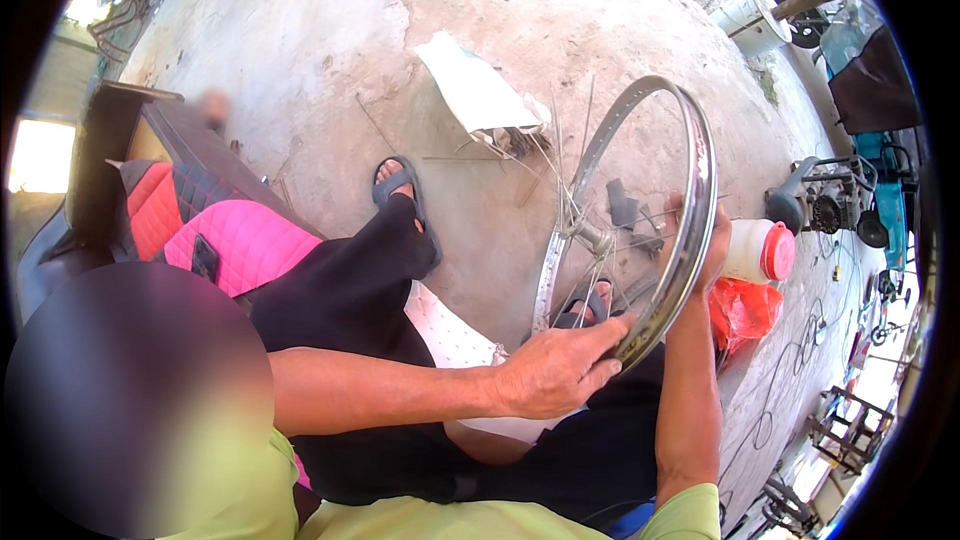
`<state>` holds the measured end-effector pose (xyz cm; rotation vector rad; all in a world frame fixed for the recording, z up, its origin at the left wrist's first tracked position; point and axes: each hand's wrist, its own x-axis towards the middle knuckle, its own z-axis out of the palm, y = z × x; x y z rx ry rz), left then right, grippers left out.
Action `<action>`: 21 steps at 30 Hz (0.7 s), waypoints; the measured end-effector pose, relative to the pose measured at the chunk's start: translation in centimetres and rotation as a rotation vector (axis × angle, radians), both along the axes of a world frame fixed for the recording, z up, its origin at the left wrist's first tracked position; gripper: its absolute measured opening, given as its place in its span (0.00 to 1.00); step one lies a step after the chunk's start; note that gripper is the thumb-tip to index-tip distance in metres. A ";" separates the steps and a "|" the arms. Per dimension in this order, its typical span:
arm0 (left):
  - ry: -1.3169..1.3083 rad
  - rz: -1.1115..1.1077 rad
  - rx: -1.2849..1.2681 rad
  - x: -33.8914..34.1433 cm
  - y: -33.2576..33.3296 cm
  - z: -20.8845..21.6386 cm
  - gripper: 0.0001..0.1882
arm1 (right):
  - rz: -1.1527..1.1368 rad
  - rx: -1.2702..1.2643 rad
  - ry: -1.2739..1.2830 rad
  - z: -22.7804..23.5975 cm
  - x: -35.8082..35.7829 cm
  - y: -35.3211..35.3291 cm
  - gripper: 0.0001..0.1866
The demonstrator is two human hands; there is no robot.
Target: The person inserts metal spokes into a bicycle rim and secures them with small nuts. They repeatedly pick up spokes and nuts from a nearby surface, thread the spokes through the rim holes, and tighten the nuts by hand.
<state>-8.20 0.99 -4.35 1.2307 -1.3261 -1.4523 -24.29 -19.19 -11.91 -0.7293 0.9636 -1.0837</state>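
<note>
Over the concrete floor, the spoked metal wheel rim was held at a tilt. The left hand gripped its near edge between thumb and fingers; the right hand, partly hidden by the rim, was closed around its right side. A white container showed just beyond the right hand, and a hub sat inside the rim

You can read no words, numbers or signs here. Toward your two o'clock, the wheel rim bears a reddish-flecked pale patch, too small to tell as label or mark; at three o'clock, nothing on the red-lidded jar is legible.
</note>
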 end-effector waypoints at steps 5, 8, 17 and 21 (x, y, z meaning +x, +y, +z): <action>-0.022 -0.080 0.030 0.1 0.9 0.4 0.26 | -0.044 -0.011 -0.160 -1.5 -0.2 -0.1 0.19; -0.012 -0.063 0.032 0.5 0.7 0.8 0.26 | 0.045 -0.041 -0.242 -2.4 -0.9 -0.3 0.20; -0.016 -0.116 0.081 0.9 0.2 1.0 0.26 | 0.027 0.006 -0.401 -1.5 -0.7 -0.8 0.21; -0.018 -0.172 0.140 1.3 0.2 1.1 0.27 | 0.029 0.015 -0.391 -1.8 -0.6 -0.7 0.21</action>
